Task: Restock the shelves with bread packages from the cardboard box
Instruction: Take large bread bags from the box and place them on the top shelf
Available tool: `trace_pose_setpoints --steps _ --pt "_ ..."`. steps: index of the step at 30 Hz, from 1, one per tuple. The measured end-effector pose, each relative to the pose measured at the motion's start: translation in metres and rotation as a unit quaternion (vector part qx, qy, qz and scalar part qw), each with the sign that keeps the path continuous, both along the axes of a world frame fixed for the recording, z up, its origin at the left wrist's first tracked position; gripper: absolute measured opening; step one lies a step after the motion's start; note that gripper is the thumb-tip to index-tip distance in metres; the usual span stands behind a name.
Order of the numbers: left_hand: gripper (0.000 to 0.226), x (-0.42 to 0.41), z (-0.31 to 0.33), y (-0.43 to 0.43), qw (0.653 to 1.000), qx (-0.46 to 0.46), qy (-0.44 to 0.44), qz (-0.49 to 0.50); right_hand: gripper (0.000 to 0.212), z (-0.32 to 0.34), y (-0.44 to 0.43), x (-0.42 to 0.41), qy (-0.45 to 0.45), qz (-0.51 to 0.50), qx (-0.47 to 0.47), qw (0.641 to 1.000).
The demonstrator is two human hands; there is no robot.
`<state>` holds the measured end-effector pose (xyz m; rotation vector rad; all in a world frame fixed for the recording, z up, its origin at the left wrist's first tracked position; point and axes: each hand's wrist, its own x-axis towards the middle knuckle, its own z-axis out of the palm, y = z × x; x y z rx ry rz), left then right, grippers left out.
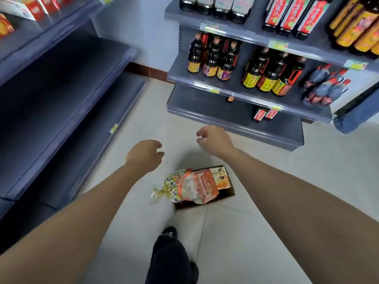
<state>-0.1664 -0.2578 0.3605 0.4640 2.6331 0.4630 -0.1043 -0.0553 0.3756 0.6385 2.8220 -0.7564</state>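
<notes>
A small cardboard box stands on the tiled floor below my arms. Bread packages stick out of it: an orange and white one on top, a clear bag tied with a gold ribbon hanging over its left side, and a yellow pack behind. My left hand hovers above and left of the box, fingers loosely curled, holding nothing. Farther forward, above the box, my right hand is likewise empty. Bare grey shelves run along the left.
A grey shelf unit ahead on the right holds several dark sauce bottles. Red packages sit on the top left shelf. My dark trouser leg and shoe are below the box. Pale floor tiles lie between the shelf units.
</notes>
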Motion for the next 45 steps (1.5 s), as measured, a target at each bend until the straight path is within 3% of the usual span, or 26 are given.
trace_pose_setpoints --steps 9,20,25,38,45 --pt "0.039 0.028 -0.082 0.077 0.996 -0.031 -0.072 0.049 0.031 -0.068 0.079 0.006 -0.071 0.037 -0.029 0.996" --pt "0.035 0.047 -0.157 0.158 0.965 -0.096 -0.153 0.188 0.022 -0.154 0.159 -0.029 -0.17 0.142 -0.073 0.972" --pt "0.035 0.053 -0.17 0.158 0.957 -0.078 -0.157 0.229 0.028 -0.166 0.164 -0.036 -0.164 0.16 -0.086 0.97" --pt "0.035 0.136 -0.288 0.191 0.858 -0.017 -0.225 0.461 0.027 -0.28 0.161 -0.048 -0.257 0.352 -0.067 0.898" --pt "0.056 0.161 -0.375 0.215 0.784 0.053 -0.255 0.563 0.049 -0.382 0.156 -0.049 -0.308 0.38 -0.04 0.871"
